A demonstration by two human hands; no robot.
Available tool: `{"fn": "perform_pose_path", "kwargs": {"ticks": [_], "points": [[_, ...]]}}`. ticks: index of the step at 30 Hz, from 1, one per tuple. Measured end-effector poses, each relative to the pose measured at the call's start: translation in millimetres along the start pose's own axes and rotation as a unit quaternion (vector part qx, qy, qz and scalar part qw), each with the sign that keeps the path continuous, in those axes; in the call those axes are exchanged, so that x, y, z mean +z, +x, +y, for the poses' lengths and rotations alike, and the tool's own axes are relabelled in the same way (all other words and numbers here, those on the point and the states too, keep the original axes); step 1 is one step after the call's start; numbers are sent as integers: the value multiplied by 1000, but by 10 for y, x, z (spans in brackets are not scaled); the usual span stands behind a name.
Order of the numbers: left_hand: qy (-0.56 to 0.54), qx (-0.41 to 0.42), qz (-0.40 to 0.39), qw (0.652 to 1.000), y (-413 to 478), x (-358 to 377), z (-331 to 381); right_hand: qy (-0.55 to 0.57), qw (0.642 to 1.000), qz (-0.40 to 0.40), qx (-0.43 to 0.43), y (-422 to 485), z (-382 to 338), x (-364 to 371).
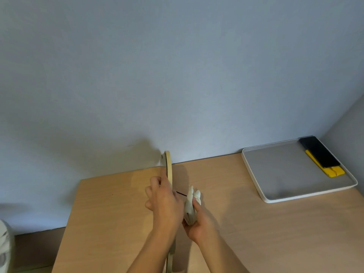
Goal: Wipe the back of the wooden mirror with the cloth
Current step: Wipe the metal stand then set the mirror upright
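The wooden mirror (168,166) stands on edge on the table (256,229), seen almost edge-on, so neither face shows clearly. My left hand (164,201) grips it around the middle and hides much of it; its lower edge reappears near the bottom of the view. My right hand (199,223) holds a bunched white cloth (191,205) just to the right of the mirror, close against that side. Whether the cloth touches the wood is hidden by my left hand.
A white tray (254,170) with a grey inside sits at the back right corner of the table, holding a black flat object (319,152) on a yellow one (332,171). The wall runs right behind the table. The table's left edge drops off at left.
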State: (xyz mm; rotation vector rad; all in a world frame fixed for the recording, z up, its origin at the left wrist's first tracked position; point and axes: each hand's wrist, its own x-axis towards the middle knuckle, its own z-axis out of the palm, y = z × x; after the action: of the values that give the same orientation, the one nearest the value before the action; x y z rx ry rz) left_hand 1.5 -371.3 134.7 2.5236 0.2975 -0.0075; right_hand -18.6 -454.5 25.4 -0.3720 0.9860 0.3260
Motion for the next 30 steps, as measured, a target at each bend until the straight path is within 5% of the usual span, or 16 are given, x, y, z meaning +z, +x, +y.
{"fn": "perform_pose_path", "kwargs": {"ticks": [11, 30], "points": [[63, -20, -39, 997, -134, 298, 360, 31, 995, -74, 65, 93, -199, -185], [98, -24, 0, 995, -127, 483, 422, -121, 990, -48, 46, 212, -413, -479]]}}
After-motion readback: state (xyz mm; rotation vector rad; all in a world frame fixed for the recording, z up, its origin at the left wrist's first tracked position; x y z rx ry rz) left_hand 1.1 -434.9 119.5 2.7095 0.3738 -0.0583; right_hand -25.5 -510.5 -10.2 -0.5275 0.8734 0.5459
